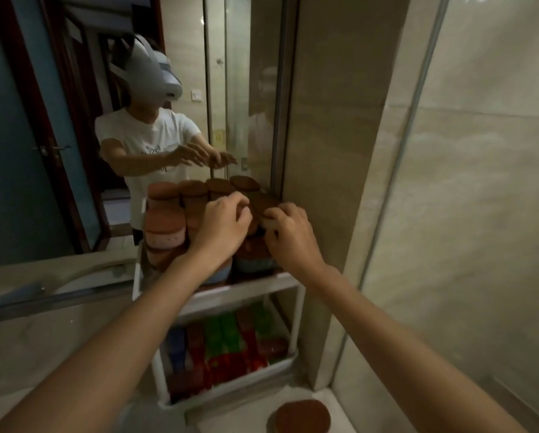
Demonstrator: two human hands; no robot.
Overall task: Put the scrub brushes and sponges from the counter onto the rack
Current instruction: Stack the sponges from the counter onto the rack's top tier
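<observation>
While our left hand [223, 228] rests curled on the stacked sponges [165, 225] atop the rack [249, 290], our right hand [288, 234] beside it pinches a sponge [266, 207], another sponge [302, 417] lying below.

— What's on the white rack [218, 295]?

— Round sponges [165, 220], brown-topped over pink or blue, stacked in columns on its upper shelf beside the mirror. Flat packets [218, 345] in red, green and blue stand on edge on the lower shelf.

— Anything left below?

— One brown round sponge [302, 415] lies flat on the counter [334, 401], just in front of the rack.
</observation>
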